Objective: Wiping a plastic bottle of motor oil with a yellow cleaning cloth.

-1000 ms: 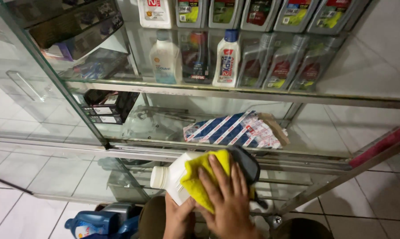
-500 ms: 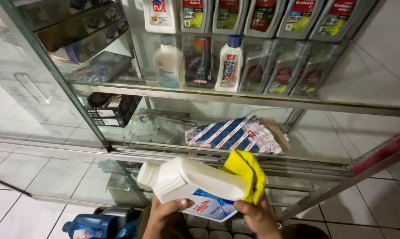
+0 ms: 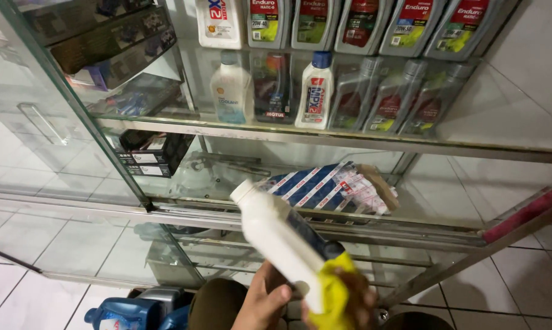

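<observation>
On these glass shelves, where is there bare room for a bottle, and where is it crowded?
Bare glass on the bottle shelf left of the white coolant bottle, and right of the striped packets on the middle shelf. The grey oil bottles stand tightly packed; black boxes fill the middle shelf's left end.

left hand [image 3: 265,302] cupped, right hand [image 3: 355,296] gripping — both low

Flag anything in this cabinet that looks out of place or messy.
On the middle shelf, the striped packets lie in a loose, slanted heap, unlike the bottles standing upright in rows above. Nothing looks spilled or broken.
</observation>
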